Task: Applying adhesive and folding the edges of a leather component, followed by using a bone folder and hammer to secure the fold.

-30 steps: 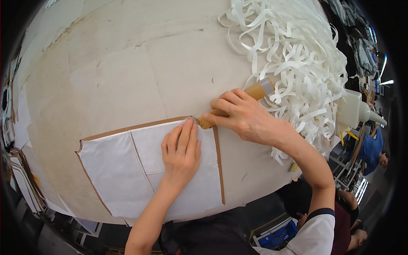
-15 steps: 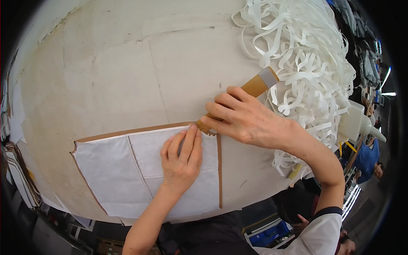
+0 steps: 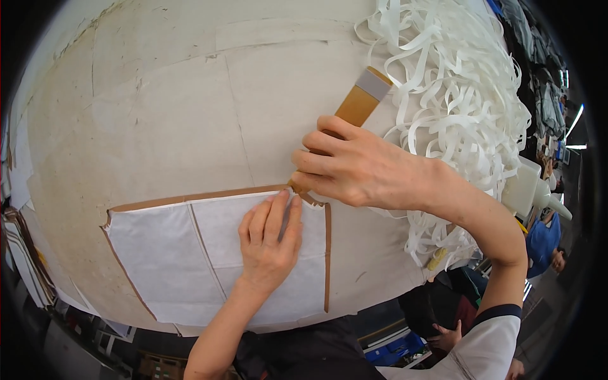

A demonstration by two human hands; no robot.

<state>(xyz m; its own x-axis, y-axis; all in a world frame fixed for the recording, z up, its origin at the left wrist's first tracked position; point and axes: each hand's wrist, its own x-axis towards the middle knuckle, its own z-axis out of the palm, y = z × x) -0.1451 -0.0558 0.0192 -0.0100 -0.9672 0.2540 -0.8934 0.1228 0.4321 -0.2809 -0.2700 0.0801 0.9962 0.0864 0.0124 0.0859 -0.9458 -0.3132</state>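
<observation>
A white fabric-like panel with brown folded edges and seams lies on the table near me. My left hand rests flat on its upper right part, fingers stretched and slightly apart, tips at the far edge. My right hand is closed round a flat tan bar with a grey band near its upper end. The bar leans up and to the right, and its lower end meets the brown edge beside my left fingertips. Just right of there, the panel's corner edging shows small notches or pleats. My right fingers hide the bar's middle.
A big heap of loose white strips covers the table's right side. Beside it lies a pale plastic bottle with a spout. A small yellowish roll sits at the near right edge. Stacked sheets stand at far left; another person's hand shows below right.
The bar has swung to a steeper angle, its upper end moving left and away from me. My right hand has turned with it; my left index finger has shifted slightly apart.
</observation>
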